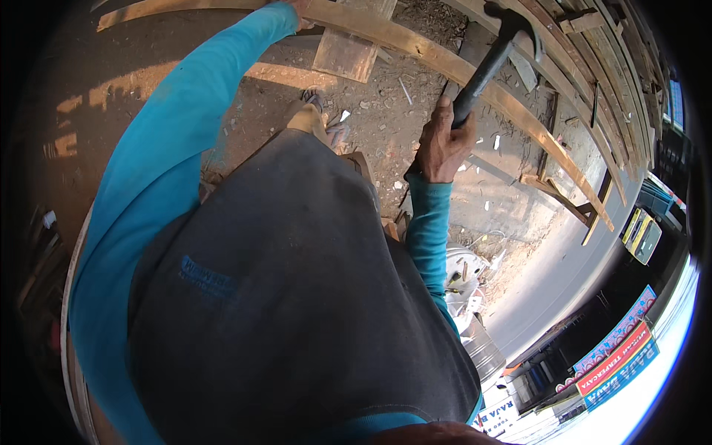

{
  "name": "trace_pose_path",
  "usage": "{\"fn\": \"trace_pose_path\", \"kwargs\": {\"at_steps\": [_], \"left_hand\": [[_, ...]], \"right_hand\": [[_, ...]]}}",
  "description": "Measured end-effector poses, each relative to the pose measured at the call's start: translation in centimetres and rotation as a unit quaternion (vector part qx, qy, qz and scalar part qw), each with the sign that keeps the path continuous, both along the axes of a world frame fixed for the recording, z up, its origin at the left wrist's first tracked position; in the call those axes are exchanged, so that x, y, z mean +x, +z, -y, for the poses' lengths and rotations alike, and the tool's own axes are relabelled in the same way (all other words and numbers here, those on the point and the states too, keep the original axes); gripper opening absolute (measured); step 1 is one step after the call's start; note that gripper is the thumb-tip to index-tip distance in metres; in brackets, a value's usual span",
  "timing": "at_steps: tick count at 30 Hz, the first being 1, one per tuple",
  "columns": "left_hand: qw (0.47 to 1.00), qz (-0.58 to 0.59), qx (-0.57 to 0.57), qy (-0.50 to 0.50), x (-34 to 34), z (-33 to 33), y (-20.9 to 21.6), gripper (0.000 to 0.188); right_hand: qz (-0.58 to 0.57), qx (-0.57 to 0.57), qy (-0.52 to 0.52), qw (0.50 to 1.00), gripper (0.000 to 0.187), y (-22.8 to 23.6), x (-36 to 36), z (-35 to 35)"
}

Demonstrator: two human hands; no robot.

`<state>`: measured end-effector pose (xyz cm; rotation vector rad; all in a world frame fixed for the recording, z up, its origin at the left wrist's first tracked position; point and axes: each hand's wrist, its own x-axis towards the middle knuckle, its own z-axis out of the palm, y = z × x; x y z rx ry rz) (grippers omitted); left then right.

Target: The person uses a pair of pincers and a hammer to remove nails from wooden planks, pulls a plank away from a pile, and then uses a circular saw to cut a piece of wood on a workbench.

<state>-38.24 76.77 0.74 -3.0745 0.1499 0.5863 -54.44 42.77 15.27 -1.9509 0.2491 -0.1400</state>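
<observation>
My right hand (446, 142) is closed around the dark handle of a claw hammer (489, 67), whose head points up and away over the lumber. At the far end of my outstretched left arm, my left hand (302, 13) is on a long wooden plank (415, 49) and looks closed on it; the top edge of the picture cuts off part of the hand. This plank runs from the upper left across to the right. Under it sits a short, wide board (354, 46), close to my left hand.
Stacked long timbers (593, 81) fill the upper right. Wood scraps and white bits litter the dirt ground (386, 111). My foot (314, 99) stands below the plank. A round metal container (482, 348) and white clutter lie right of me, beside a road (541, 289) with a yellow vehicle (641, 236).
</observation>
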Motion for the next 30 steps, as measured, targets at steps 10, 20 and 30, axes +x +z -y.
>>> {"fn": "trace_pose_path", "kwargs": {"at_steps": [10,20,30], "left_hand": [[0.999,0.007,-0.039,-0.002,0.4,-0.2,0.7,0.06],[0.994,0.048,-0.097,0.012,-0.8,-2.2,-0.6,0.064],[0.822,0.259,-0.498,0.102,-4.5,-8.8,1.1,0.063]], "right_hand": [[0.111,-0.039,-0.049,0.992,0.031,-9.4,-1.4,0.2],[-0.123,-0.197,0.071,0.97,0.051,-13.6,-2.6,-2.2],[-0.306,-0.104,-0.101,0.941,0.045,-12.7,-3.0,-6.3]]}}
